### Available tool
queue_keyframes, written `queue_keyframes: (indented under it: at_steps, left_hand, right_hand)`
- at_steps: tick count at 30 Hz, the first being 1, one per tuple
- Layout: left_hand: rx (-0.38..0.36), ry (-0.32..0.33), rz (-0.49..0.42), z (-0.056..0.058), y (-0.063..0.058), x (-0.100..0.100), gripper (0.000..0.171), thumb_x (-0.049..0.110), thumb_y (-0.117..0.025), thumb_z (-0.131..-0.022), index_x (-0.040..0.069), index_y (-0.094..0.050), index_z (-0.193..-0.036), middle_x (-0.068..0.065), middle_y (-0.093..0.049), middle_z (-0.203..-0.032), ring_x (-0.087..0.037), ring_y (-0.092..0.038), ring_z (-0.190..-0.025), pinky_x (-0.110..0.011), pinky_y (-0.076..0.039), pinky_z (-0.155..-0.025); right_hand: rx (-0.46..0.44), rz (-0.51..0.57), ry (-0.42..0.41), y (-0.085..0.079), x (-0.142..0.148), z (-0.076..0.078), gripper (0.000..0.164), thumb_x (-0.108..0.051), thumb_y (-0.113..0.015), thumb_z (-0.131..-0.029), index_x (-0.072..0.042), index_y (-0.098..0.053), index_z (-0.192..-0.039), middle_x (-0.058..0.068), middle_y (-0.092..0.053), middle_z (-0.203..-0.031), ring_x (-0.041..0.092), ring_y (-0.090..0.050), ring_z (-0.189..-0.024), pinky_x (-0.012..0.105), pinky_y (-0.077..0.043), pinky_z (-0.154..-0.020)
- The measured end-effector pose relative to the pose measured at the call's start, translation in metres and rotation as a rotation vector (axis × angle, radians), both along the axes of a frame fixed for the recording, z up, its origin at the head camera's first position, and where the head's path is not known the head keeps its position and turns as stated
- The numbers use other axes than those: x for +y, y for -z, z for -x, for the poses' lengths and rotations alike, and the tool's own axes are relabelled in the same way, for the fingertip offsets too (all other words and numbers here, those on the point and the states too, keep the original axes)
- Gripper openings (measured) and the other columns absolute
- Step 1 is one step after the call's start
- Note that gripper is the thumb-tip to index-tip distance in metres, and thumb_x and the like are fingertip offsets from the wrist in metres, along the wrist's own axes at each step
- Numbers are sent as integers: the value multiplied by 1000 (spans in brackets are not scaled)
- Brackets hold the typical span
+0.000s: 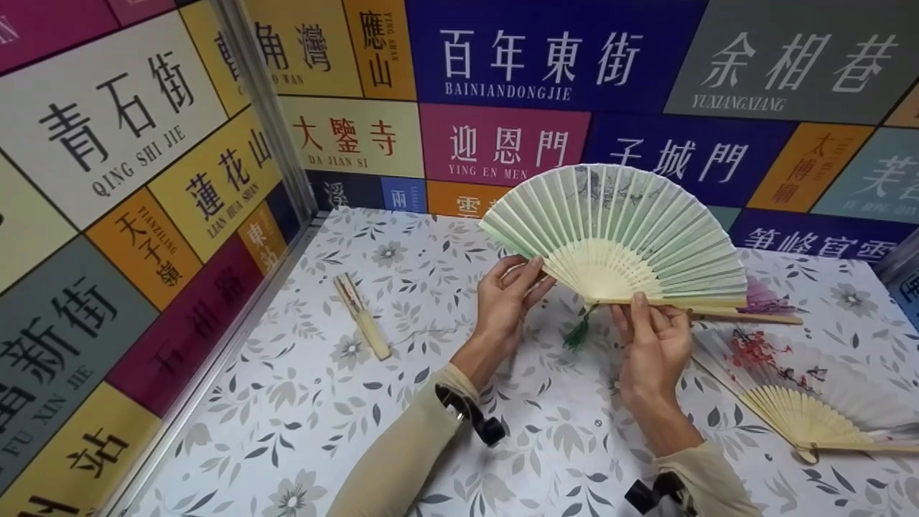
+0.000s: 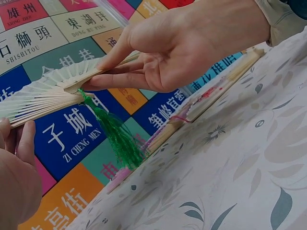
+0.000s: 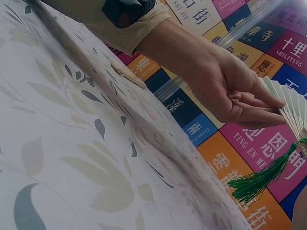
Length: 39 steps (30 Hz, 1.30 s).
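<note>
Both hands hold a spread folding fan [image 1: 619, 208], pale green with grey painted flowers and light slatted ribs, raised above the table. My left hand [image 1: 506, 305] pinches the outer rib on the left side between thumb and fingers, also seen in the right wrist view. Along the lower right rib, near the pivot, my right hand [image 1: 655, 348] grips the fan with the thumb on top. A green tassel [image 2: 112, 129] hangs from the pivot between the hands.
On the floral tablecloth [image 1: 301, 402], a closed folding fan [image 1: 362, 316] lies to the left. An open white fan with red blossoms [image 1: 782, 380] lies at the right. A purple fan [image 1: 768, 298] shows partly behind the green one. Sign-covered panels [image 1: 502, 140] stand behind and left.
</note>
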<state>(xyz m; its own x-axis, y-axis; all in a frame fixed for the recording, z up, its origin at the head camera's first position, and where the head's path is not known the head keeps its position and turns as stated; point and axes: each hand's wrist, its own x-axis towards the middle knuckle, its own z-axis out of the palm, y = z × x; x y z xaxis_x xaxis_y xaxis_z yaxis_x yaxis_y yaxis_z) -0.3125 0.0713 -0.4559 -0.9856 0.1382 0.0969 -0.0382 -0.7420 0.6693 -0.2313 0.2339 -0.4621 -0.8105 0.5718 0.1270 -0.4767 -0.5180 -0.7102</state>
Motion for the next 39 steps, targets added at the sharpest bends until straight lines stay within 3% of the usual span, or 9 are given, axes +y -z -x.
queue_keyframes:
  at_steps: [17,28,39]
  left_hand:
    - [-29,-83,-10,-4,-2,-2,27,8,-71,-93,-3,-61,-115,-16,-71,-103,-25,-73,-95,-41,-61,-94]
    - [-37,-107,3,-6,-3,-1,24,8,-71,-93,-1,-61,-113,-14,-71,-102,-25,-72,-95,-40,-62,-94]
    - [-72,-131,7,-5,2,-6,25,9,-72,-93,-1,-61,-113,-15,-71,-104,-29,-72,-101,-41,-62,-93]
  right_hand:
    - [-3,16,-33,-3,-1,-1,50,-5,-74,-89,3,-49,-131,22,-67,-123,26,-73,-104,36,-60,-95]
    - [38,17,-27,-2,-3,0,42,-4,-69,-92,3,-49,-128,22,-68,-118,25,-73,-102,37,-60,-93]
    - [-76,-61,-19,3,3,0,34,-12,-70,-94,8,-55,-116,19,-72,-108,24,-75,-94,34,-62,-89]
